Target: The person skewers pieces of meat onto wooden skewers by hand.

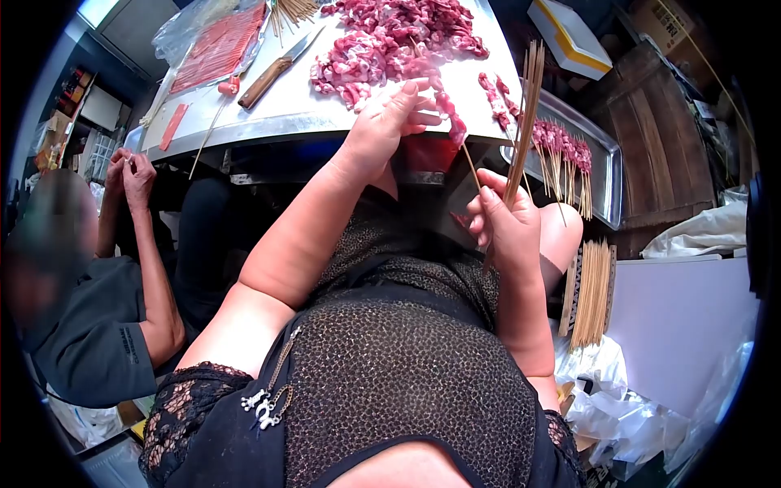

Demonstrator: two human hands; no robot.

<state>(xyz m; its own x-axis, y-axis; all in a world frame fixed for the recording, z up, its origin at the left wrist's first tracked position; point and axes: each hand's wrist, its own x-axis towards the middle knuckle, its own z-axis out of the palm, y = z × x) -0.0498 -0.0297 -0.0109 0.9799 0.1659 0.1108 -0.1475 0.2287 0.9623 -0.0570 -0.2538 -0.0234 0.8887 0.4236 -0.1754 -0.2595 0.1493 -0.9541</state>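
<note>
My right hand (508, 218) is closed around a bundle of bare bamboo skewers (527, 122) that points upward. Between its thumb and fingers it also grips one skewer threaded with raw meat (452, 120), tilted toward the table. My left hand (394, 118) is beside that meat, its fingers stretched out and somewhat apart; whether the fingertips touch the meat I cannot tell. Just beyond lies a large pile of raw, pink-red meat pieces (399, 41) on the white tabletop (277, 122). A few meat strips (498, 98) lie near the table's right edge.
A metal tray (608, 183) at the right holds several finished meat skewers (561, 146). More bare skewers (594, 293) stand below it. A wooden-handled knife (272, 77) and red strips in plastic (215, 57) lie on the table's left. Another person (89, 325) sits at the left, hands raised.
</note>
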